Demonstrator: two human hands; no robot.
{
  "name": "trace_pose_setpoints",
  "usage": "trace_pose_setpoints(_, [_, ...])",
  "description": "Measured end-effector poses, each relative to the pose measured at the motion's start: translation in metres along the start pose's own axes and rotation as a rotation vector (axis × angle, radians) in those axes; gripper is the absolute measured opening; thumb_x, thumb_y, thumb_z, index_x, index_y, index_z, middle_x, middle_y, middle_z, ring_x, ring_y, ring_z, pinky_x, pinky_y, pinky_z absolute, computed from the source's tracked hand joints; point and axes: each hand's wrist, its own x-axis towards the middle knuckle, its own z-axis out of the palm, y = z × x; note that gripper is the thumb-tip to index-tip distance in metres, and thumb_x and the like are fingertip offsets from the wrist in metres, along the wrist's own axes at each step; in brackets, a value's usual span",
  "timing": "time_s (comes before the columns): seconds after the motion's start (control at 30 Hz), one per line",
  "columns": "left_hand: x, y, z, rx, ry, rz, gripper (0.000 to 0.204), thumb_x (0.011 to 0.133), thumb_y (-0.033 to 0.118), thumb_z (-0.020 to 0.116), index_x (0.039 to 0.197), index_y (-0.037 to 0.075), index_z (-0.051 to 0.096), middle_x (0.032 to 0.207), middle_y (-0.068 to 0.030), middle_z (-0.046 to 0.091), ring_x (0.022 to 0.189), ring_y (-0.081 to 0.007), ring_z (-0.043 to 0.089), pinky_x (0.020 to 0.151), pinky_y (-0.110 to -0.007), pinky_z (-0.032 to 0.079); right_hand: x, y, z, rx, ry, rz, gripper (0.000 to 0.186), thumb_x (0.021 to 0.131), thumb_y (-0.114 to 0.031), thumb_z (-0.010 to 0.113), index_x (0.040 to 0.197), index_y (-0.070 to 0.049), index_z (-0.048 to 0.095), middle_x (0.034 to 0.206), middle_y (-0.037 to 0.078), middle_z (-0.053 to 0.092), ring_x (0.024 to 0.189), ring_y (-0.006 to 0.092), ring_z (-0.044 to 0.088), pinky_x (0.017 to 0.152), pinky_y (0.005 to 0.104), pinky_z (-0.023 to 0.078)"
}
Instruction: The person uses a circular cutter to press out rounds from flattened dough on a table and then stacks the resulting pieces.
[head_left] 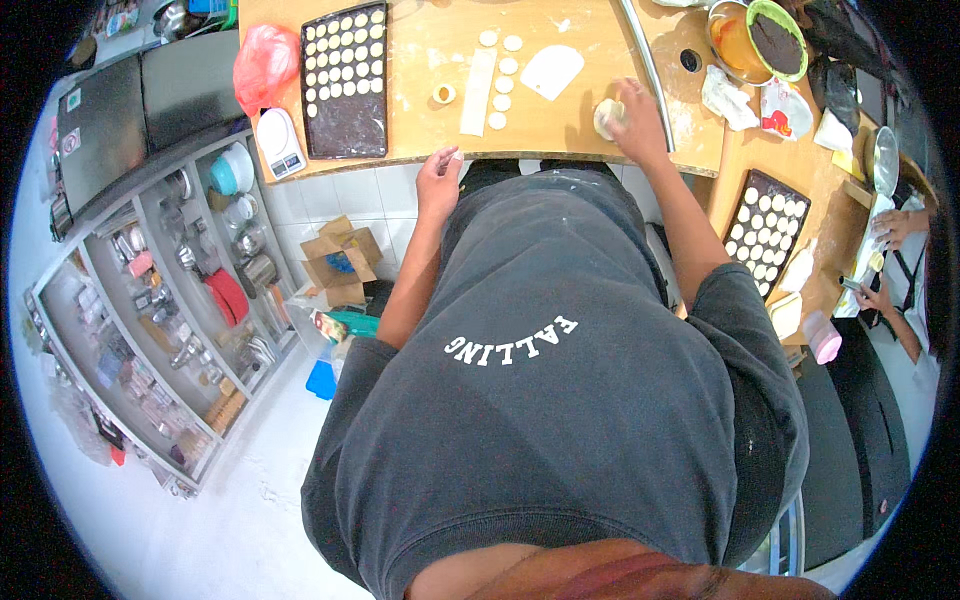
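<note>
Dough lump (pixel 607 117) sits gripped under our right hand (pixel 638 118) on the counter (pixel 560 120). Our left hand (pixel 438 178) hangs loosely curled, holding nothing, at the counter's edge.

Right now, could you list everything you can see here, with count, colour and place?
dough ball: one, pale, under the right hand
dough discs: about six, white, loose at table centre
dough strip: one, pale, beside the discs
scraper: one, white, behind the discs
dark tray: one, full of discs, table left
second tray: one, dark, side table at right
scale: one, white, table's left edge
red bag: one, beside the tray
shelves: grey, left, holding kitchenware
left hand: at table edge
right hand: on dough ball
</note>
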Motion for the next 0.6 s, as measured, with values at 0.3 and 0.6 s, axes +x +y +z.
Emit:
trace_pose_setpoints(0.3, [-0.001, 0.008, -0.001, 0.077, -0.063, 0.052, 0.032, 0.101, 0.021, 0.066, 0.126, 0.002, 0.068, 0.105, -0.0063, 0.072, 0.097, -0.0127, 0.065, 0.089, -0.028, 0.050, -0.010, 0.020, 0.040, -0.295, 0.029, -0.136, 0.048, 0.098, -0.033, 0.064, 0.137, -0.007, 0.058, 0.127, 0.020, 0.062, 0.117, 0.0340, 0.059, 0.101, 0.0492, 0.048])
trace_pose_setpoints(0.6, [0.001, 0.006, 0.003, -0.010, -0.025, 0.080, 0.031, 0.098, 0.020, 0.069, 0.124, 0.003, 0.070, 0.105, -0.0097, 0.074, 0.097, -0.0141, 0.068, 0.087, -0.030, 0.053, 0.050, -0.115, -0.086, 1.970, -0.033, 0.606, 0.034, 0.106, -0.031, 0.049, 0.129, -0.009, 0.058, 0.127, 0.020, 0.061, 0.107, 0.0353, 0.062, 0.077, 0.0431, 0.057])
